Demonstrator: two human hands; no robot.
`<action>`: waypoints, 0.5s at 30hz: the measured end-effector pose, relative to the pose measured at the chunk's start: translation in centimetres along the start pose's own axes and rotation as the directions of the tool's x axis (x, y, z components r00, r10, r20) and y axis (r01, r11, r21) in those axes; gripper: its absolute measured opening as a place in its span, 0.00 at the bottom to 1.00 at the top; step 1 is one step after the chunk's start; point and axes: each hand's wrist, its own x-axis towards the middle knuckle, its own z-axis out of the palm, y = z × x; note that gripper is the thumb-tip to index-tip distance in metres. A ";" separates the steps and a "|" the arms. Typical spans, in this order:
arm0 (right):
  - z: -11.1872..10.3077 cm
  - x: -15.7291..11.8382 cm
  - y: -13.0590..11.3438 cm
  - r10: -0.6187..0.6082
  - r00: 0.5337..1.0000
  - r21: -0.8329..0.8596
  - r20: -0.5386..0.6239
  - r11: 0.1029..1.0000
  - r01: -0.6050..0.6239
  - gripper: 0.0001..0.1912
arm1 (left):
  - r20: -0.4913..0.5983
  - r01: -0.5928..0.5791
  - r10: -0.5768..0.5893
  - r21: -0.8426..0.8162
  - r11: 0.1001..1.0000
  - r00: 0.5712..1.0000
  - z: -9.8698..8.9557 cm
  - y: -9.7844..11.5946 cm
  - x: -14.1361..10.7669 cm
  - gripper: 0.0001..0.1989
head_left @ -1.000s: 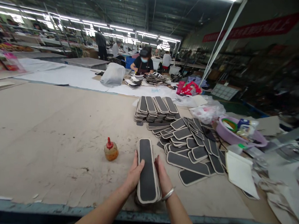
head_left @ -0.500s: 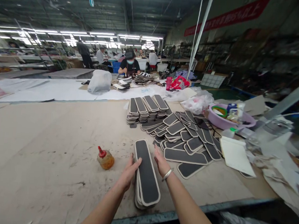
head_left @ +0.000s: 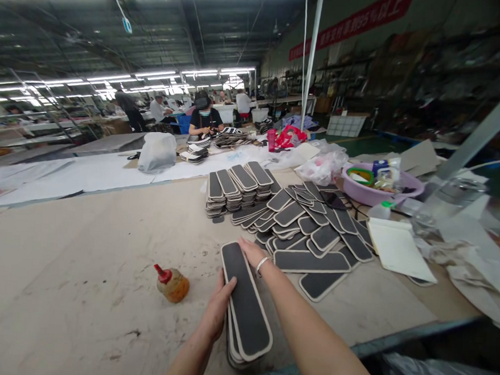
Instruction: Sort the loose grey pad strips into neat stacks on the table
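Note:
A stack of long dark panels with pale rims (head_left: 248,307) lies near the table's front edge, its top piece slightly askew. My left hand (head_left: 218,305) holds the stack's left side, thumb on the top panel. At the far right corner of the stack is my right hand (head_left: 252,252), a silver bangle on its wrist; its fingertips touch the panel's edge, and the fingers are partly hidden. Beyond it, loose panels (head_left: 311,261) lie in an overlapping heap, beside neat piles of similar panels (head_left: 242,178).
A bottle with a red nozzle (head_left: 172,285) stands left of my hands. At the right are a purple basin (head_left: 373,195), a white notepad (head_left: 399,252) and a slanted metal pole (head_left: 489,133). Across the table a masked person (head_left: 205,119) works beside a plastic bag (head_left: 158,152).
My right hand has moved left and away from me, from beside the stack onto its far corner. The left hand keeps its hold. The camera view has tilted and shifted slightly.

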 end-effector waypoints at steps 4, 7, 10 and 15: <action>-0.6 -1.2 1.0 0.030 0.997 0.045 -0.069 0.999 -0.027 0.20 | 0.046 -0.052 0.052 -0.004 0.999 0.998 -0.1 -0.1 -0.2 0.34; -0.6 -1.2 0.6 0.050 0.994 0.062 -0.093 0.997 -0.044 0.21 | 0.075 -0.057 0.056 0.002 0.998 0.996 -0.5 -0.3 -0.2 0.33; -0.1 -0.7 -0.2 0.056 0.996 0.050 -0.075 0.997 -0.053 0.18 | 0.084 -0.029 0.029 -0.008 1.000 0.996 -0.5 -0.3 -0.2 0.33; 0.4 -0.4 -0.1 0.101 0.990 0.098 -0.100 0.991 -0.091 0.16 | 0.052 -0.004 0.006 -0.038 0.999 0.999 0.3 0.1 -0.2 0.34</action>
